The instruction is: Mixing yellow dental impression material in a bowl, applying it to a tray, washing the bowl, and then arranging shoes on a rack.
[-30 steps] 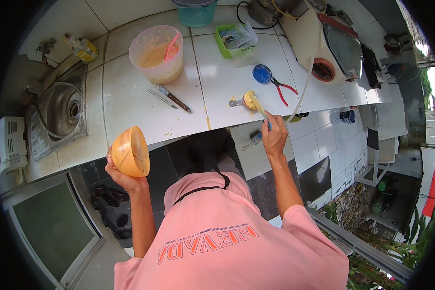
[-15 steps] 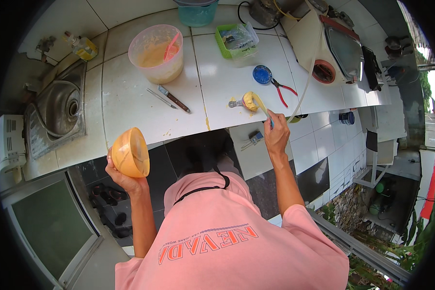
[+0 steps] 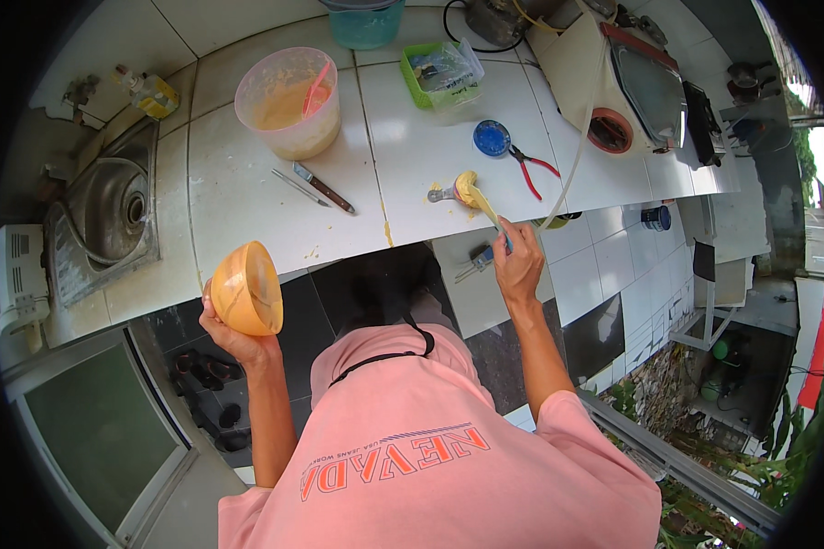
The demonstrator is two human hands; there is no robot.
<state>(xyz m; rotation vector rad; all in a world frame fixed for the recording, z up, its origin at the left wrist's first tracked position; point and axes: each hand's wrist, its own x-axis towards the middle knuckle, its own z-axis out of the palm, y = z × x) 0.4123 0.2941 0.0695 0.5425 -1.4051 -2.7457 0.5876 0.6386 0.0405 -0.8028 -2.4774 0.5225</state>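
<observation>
My left hand (image 3: 232,337) grips an orange-yellow bowl (image 3: 247,288), tilted on its side in front of the counter edge, its mouth turned right. In my right hand (image 3: 519,267) is a small spatula (image 3: 487,209) with a bluish handle and a blade smeared yellow. The blade's tip touches a lump of thick yellow paste (image 3: 467,186) on the counter. A short grey, metallic-looking piece (image 3: 441,195) sticks out of the paste's left side; what the paste covers cannot be made out. Yellow smears mark the tiles around it.
On the white tiled counter (image 3: 247,220) stand a translucent bucket of tan mix (image 3: 288,105), a knife (image 3: 325,189), a thin metal tool (image 3: 300,187), a blue round lid (image 3: 492,138), red-handled pliers (image 3: 532,174) and a green basket (image 3: 418,80). A sink (image 3: 110,206) lies left.
My right hand has moved a little left and down, bringing the spatula blade over the paste at a different angle. The left hand and bowl stay put. The counter view has shifted slightly.
</observation>
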